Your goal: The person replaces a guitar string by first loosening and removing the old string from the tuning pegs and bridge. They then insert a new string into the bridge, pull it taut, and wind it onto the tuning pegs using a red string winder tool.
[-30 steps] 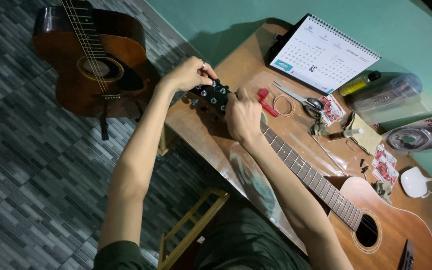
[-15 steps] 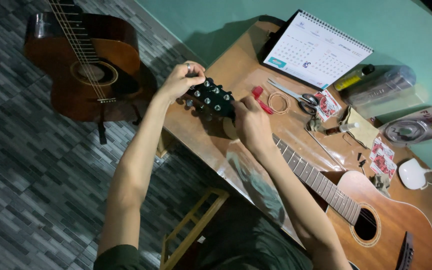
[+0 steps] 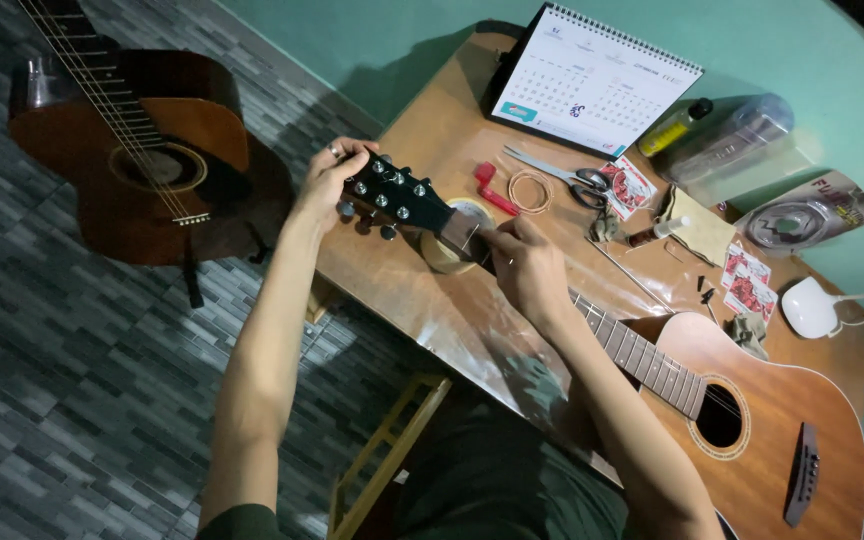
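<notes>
Guitar (image 3: 752, 420) lies flat along the wooden table (image 3: 432, 300), body nearest, neck running away to the black headstock (image 3: 392, 195) past the table's far-left edge. Right hand (image 3: 530, 265) has slid from the headstock down onto the first frets, fingers closed on the neck. Left hand (image 3: 327, 180) remains pinched on a tuning peg (image 3: 347, 190). Judgement: tuning grip now steadied. Beyond: red winder (image 3: 492, 185), scissors (image 3: 562, 178), calendar (image 3: 592, 75). 2nd guitar (image 3: 142, 150) on floor.
</notes>
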